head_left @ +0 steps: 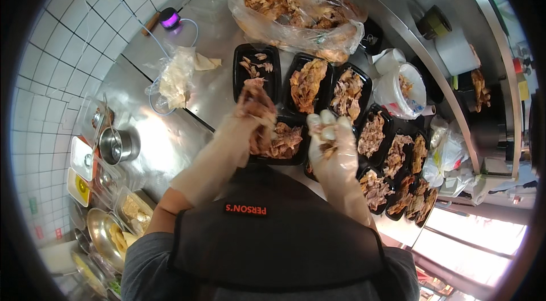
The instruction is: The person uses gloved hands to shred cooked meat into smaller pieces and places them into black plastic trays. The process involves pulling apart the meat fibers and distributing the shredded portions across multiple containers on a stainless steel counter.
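My left hand [245, 130], in a thin plastic glove and blurred, grips a piece of cooked meat on the bone [255, 98], between two black plastic trays. One tray [236, 75], ahead of it, holds a few meat shreds; the other [303, 141], just under and beside it, holds torn meat [285, 141]. My right hand [330, 134], gloved and palm up with bent fingers, has small meat scraps [327, 147] in it. Beyond both hands, a black tray with a large browned meat piece [308, 83] stands next to one with shredded meat [348, 94].
A clear plastic bag [358, 34] of cooked meat lies at the back. More filled black trays [372, 134] stand at right, near a white tub [416, 85]. Crumpled plastic gloves [175, 77], a steel pot [130, 145] and a lit purple device [169, 18] are at left. A metal shelf edge [420, 51] curves overhead.
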`<move>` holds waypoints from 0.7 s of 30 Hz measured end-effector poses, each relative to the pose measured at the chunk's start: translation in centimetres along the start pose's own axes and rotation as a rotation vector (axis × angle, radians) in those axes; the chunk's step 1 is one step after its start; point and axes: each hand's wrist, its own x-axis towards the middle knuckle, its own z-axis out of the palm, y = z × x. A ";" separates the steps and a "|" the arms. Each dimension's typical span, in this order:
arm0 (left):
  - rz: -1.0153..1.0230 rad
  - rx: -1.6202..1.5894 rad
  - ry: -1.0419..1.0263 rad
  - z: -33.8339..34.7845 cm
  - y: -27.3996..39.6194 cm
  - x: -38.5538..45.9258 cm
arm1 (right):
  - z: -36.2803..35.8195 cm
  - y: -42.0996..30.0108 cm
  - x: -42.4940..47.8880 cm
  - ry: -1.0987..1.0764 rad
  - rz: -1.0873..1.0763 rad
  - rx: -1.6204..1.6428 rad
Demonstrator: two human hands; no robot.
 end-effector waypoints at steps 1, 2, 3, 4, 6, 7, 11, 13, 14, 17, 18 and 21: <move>0.000 -0.045 0.019 -0.5 0.2 -0.1 | -0.4 -0.8 -0.1 0.052 -0.049 0.019; -0.235 -0.568 0.110 -0.3 0.7 0.2 | -0.7 -1.7 -0.3 0.107 -0.059 0.019; -0.305 -0.665 0.158 -0.1 0.3 0.2 | 0.6 -3.5 -1.5 0.238 0.009 -0.042; -0.368 -0.764 0.204 0.1 0.1 0.4 | 0.4 -4.6 -2.0 0.269 0.067 -0.072; -0.231 -0.334 -0.021 0.6 1.0 0.7 | -0.3 -4.7 -2.6 0.047 -0.048 -0.221; -0.126 0.026 -0.143 1.0 1.2 1.7 | -0.1 -4.8 -2.4 0.082 0.001 -0.162; 0.049 0.819 -0.342 3.2 4.0 2.6 | 0.8 -4.2 -1.2 0.208 0.118 0.091; 0.137 0.820 -0.239 2.8 6.6 2.1 | 1.6 -4.6 -2.1 0.098 0.127 0.097; 0.197 0.739 -0.219 1.8 8.4 1.7 | 0.9 -4.4 -2.2 -0.030 0.032 0.027; 0.256 0.367 -0.213 2.3 8.8 1.0 | 1.4 -3.7 -1.3 -0.074 0.058 0.146; 0.190 0.217 -0.310 2.4 9.5 1.2 | 2.0 -3.2 -0.8 -0.153 -0.004 0.047; -0.003 -0.328 -0.298 2.6 11.7 1.1 | 3.7 -2.9 -1.9 -0.265 -0.071 -0.325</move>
